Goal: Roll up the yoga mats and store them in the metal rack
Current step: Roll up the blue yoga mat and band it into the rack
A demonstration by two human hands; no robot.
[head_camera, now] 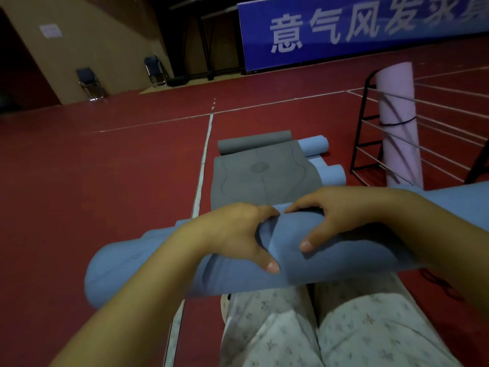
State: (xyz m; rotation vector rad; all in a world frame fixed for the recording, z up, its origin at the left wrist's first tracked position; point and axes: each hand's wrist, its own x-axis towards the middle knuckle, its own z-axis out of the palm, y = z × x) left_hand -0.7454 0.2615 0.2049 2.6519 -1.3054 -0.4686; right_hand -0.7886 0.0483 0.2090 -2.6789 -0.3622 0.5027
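Blue mat roll (164, 263) lies crosswise, left-near to right-far, right end cut off; left hand (232, 234) and right hand (344, 213) both clutch its middle

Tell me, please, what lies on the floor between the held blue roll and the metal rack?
Head view: a grey mat, partly unrolled, and pale blue rolls beside it.

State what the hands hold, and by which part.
Both hands, left hand and right hand, grip the rolled blue mat around its middle, side by side.
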